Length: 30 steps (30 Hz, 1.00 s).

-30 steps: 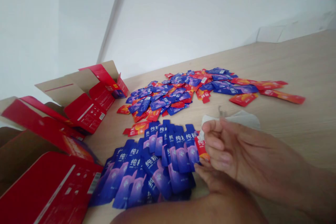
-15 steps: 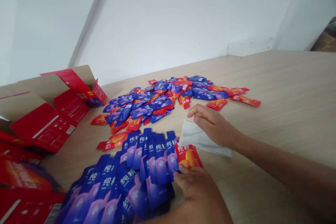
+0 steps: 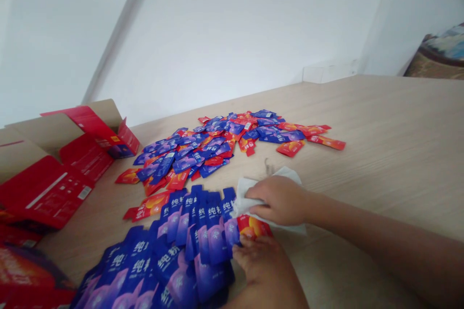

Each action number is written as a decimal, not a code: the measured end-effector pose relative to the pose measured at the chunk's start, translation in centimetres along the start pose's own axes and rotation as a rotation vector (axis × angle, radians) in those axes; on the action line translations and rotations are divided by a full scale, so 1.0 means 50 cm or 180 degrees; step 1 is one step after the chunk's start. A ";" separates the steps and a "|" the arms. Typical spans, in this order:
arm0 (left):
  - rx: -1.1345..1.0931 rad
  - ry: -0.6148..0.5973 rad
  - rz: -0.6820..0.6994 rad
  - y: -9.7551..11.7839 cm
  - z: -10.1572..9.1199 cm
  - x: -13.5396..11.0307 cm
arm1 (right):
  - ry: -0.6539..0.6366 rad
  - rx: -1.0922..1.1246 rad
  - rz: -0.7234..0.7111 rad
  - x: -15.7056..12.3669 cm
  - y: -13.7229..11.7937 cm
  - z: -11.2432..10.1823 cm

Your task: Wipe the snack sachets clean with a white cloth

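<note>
A row of blue sachets [image 3: 188, 231] lies fanned out on the wooden table [image 3: 391, 145] in front of me. My left hand [image 3: 259, 260] rests at the right end of that row, its fingers curled on a red-orange sachet [image 3: 253, 226]. My right hand [image 3: 281, 199] lies just above it, fingers closed on a white tissue [image 3: 250, 188] that it presses over the top of the red sachet. A loose heap of mixed blue and red sachets [image 3: 217, 142] lies farther back.
Opened red cardboard boxes [image 3: 54, 169] with flaps up stand at the left edge. A small thin metal object [image 3: 267, 166] lies beyond the tissue. A patterned cushion or seat [image 3: 440, 53] shows at the far right, past the table.
My right hand went out past the tissue, then came back left and closed on it over the red sachet. The view swung right. My left hand stayed on the sachets.
</note>
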<state>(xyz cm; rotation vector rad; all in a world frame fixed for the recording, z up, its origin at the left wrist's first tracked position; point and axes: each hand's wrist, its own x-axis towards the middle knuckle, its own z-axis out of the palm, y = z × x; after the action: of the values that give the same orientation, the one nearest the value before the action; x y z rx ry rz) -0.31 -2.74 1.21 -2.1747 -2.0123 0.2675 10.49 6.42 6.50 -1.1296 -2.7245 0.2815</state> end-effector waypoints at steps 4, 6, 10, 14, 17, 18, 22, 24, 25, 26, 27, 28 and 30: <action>0.0332 -0.0171 -0.0159 0.014 -0.009 0.001 | -0.0119 0.0125 -0.0256 0.000 -0.003 0.024; 0.0470 -0.0216 -0.0254 0.025 -0.013 0.001 | 0.0004 0.0067 -0.0115 0.005 0.010 0.034; 0.0949 -0.0182 -0.0414 0.045 -0.010 0.001 | 0.0223 0.0010 0.0093 0.011 0.032 0.028; 0.1169 -0.0116 -0.0472 0.048 0.000 0.003 | 0.0162 0.0163 -0.0330 0.005 0.023 0.018; 0.1235 -0.0174 -0.0451 0.047 -0.001 0.000 | -0.0069 0.0163 -0.0578 0.002 0.016 0.027; 0.1250 -0.0200 -0.0435 0.047 -0.003 -0.001 | -0.0092 0.0137 -0.0554 0.002 0.018 0.031; 0.1240 -0.0180 -0.0384 0.047 -0.012 -0.003 | -0.0011 0.0042 -0.0158 0.009 0.035 0.039; 0.1161 -0.0212 -0.0425 0.045 -0.014 -0.002 | 0.0062 0.0036 -0.0014 0.010 0.041 0.034; 0.1044 -0.0233 -0.0431 0.043 -0.014 -0.002 | 0.0101 0.0035 0.0001 0.010 0.042 0.030; 0.0875 -0.0248 -0.0406 0.039 -0.015 -0.001 | 0.0125 0.0035 -0.0034 0.009 0.040 0.026; 0.0682 -0.0258 -0.0362 0.035 -0.015 -0.001 | 0.0131 0.0036 -0.0108 0.007 0.037 0.023; 0.0495 -0.0251 -0.0294 0.030 -0.015 -0.001 | 0.0111 0.0039 -0.0207 0.005 0.032 0.021; 0.0235 -0.0225 -0.0162 0.021 -0.013 -0.002 | 0.0022 0.0042 -0.0394 0.003 0.024 0.021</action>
<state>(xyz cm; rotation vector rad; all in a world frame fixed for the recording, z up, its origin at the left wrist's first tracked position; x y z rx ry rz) 0.88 -2.93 1.58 -2.0949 -2.0571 0.4106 10.98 7.25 5.22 -0.9517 -2.7679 0.2769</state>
